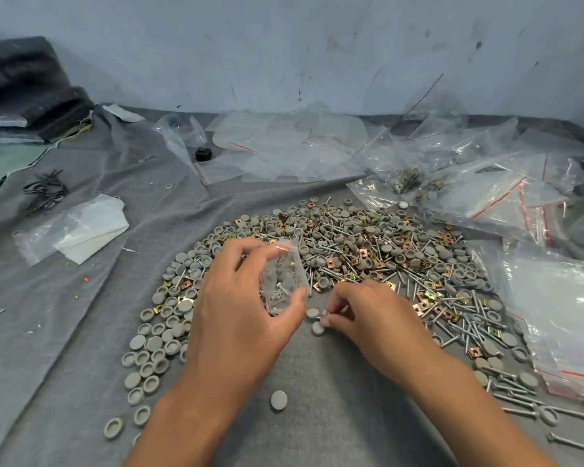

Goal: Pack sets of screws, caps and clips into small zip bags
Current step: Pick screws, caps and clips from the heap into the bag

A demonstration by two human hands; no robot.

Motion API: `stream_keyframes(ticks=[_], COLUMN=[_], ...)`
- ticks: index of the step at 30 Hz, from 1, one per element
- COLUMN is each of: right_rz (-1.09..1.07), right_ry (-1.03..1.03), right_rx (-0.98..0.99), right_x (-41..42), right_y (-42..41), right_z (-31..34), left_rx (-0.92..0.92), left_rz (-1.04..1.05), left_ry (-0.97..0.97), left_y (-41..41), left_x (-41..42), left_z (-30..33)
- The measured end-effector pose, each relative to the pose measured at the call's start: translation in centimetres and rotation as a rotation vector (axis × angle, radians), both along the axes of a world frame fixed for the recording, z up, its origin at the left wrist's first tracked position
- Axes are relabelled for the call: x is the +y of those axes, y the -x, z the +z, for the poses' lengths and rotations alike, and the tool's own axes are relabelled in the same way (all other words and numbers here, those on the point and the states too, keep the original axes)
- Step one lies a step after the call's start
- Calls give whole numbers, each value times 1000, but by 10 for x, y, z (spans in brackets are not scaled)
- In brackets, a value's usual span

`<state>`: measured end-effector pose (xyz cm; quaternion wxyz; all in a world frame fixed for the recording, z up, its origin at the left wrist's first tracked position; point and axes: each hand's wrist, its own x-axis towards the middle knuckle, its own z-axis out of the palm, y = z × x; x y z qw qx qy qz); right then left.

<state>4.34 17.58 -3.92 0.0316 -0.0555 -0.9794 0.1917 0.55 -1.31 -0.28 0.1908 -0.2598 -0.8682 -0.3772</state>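
- Two loose grey caps (315, 320) lie on the cloth just left of the right hand (361, 311), whose fingertips pinch a small part there.
- The zip bag (284, 281), part-filled, is held upright by the left hand (246, 305), mouth far.
- The mixed pile (368, 251) lies beyond.

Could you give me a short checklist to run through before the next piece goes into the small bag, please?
1. Zip bag held by left hand: ok.
2. Bag mouth open wide enough: cannot tell.
3. Right hand has a piece pinched at its fingertips: ok, apparently a screw.
4. Bag already holds screws: ok; caps and clips inside: cannot tell.
5. Loose caps within reach of the right hand: ok.
6. Pile of parts close by: ok.
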Motion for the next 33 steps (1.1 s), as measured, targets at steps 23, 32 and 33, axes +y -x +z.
stream_keyframes(ticks=[23, 32, 33], right_rz=[187, 63, 65], right_ry=[173, 170, 194], right_rx=[394, 513, 497], right_x=[-19, -29, -31], right_y=[-19, -23, -22], right_z=[54, 59, 56], left_rx=[76, 74, 76], left_rz=[-59, -70, -67], left_ry=[129, 144, 140], left_y=[-6, -7, -7], left_x=[8, 9, 9], left_z=[-3, -3, -3])
